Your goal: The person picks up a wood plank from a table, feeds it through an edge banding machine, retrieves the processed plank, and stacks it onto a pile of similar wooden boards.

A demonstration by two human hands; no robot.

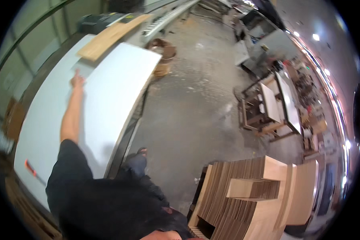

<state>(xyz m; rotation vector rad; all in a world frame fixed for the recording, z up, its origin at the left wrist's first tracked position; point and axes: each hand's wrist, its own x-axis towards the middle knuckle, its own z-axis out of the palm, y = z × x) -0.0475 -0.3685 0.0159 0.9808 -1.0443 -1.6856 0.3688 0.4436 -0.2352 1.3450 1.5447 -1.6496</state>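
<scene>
Left hand (77, 79) reaches far out over the white-topped bench (116, 96), arm nearly straight. One finger appears extended and nothing visible is held; how the other fingers stand cannot be told (small, blurred). Whether the fingertips touch the surface is also unclear. Right hand: cannot be made out.

Wooden board (115, 37) lies just beyond the left hand, its far end running past the white surface; the support under that end is not shown.

Risks, as judged:
1. Board tipping or sliding. Likely cause: a push at the near end, or weight on the overhanging part.
2. Poor control. Likely cause: the long reach, which leaves little leverage.
3. Cut or snag. An orange-and-dark tool (30, 168) (possibly a utility knife; blade state unreadable) lies near the black sleeve (73, 160); a backward sweep of the elbow could catch it.
</scene>
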